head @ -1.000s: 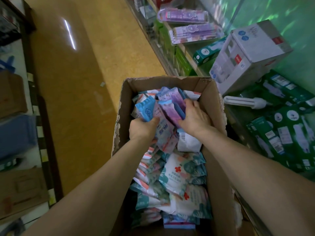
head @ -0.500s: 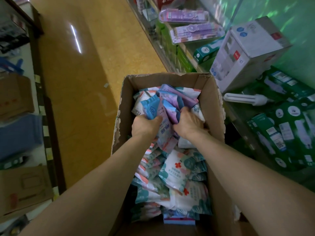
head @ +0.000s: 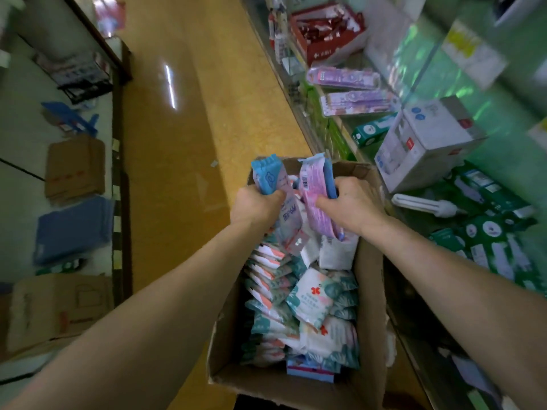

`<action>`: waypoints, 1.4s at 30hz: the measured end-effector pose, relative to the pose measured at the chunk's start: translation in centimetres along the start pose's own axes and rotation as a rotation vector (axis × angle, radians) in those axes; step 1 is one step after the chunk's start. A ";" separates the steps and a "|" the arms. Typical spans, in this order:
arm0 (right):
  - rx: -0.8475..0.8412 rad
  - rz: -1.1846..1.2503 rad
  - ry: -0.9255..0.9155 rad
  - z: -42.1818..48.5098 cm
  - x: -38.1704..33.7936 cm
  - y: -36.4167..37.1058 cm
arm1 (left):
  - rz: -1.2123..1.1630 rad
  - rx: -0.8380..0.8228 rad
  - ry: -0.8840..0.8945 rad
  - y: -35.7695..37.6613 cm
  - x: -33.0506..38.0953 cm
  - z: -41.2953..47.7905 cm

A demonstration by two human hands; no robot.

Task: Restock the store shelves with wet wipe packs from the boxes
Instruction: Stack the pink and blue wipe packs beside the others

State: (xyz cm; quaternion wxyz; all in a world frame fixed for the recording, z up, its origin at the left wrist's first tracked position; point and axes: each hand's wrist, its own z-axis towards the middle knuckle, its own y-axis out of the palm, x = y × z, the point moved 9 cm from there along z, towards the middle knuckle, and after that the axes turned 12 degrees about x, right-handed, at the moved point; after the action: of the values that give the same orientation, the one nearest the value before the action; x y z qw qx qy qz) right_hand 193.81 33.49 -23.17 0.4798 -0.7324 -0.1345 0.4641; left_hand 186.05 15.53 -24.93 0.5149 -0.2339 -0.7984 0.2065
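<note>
A shop aisle runs away from the wearer, its glossy yellow-orange floor (head: 183,143) catching a streak of ceiling light. On the left is a pale low shelf (head: 20,137) carrying flattened brown cardboard (head: 75,167) and a folded blue bundle (head: 71,229). On the right, a shelf unit (head: 503,119) lit green holds a white carton (head: 426,143), a bare white tube lamp (head: 426,204) lying on its side, green lamp boxes (head: 488,247), purple blister packs (head: 343,78) and, further back, an open red display box (head: 322,34).

Between the arms is an open cardboard box (head: 370,291), its long side running along the aisle just beside the right-hand shelf. It is filled with white-and-teal wet wipe packs (head: 313,294). Those along the left side stand on edge in a row, while the ones to the right lie flatter and overlap.

Above the far end of the box, the left hand (head: 254,202) clenches a bunch of blue-topped wet wipe packs (head: 268,176). Their long axis is close to upright and their blue sealed ends point up and away from the wearer. The right hand (head: 349,205) grips pink wet wipe packs (head: 313,184), also held lengthwise. They lean slightly left at the top, with a barcode facing the camera and the lower ends hanging below the fist toward the box. The two bunches are close together, though whether they touch cannot be told.
</note>
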 end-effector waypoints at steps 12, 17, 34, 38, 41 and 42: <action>0.032 0.159 -0.448 -6.9 -25.8 -10.2 | -0.017 0.397 0.209 -26.6 8.3 -5.7; 0.016 0.256 -0.674 -13.4 -38.4 -11.5 | -0.057 0.619 0.243 -40.9 7.8 -10.9; -0.016 0.534 -1.290 -52.7 -66.1 -18.4 | -0.047 1.268 0.328 -79.5 -3.3 -42.5; -0.068 0.594 -1.364 -59.9 -68.7 -18.5 | -0.006 1.373 0.326 -84.0 -6.1 -48.7; -0.080 0.627 -1.426 -64.7 -70.2 -18.4 | 0.029 1.431 0.311 -86.8 -8.0 -52.5; -0.080 0.639 -1.445 -66.1 -70.7 -18.5 | 0.042 1.450 0.303 -87.6 -8.6 -53.7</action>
State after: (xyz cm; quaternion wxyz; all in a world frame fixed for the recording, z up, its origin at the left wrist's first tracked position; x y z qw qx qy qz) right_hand 214.17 -40.81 38.25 0.0906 -0.2695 -0.2125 0.9349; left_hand 224.39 -55.28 39.45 0.6406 0.1239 -0.3771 0.6573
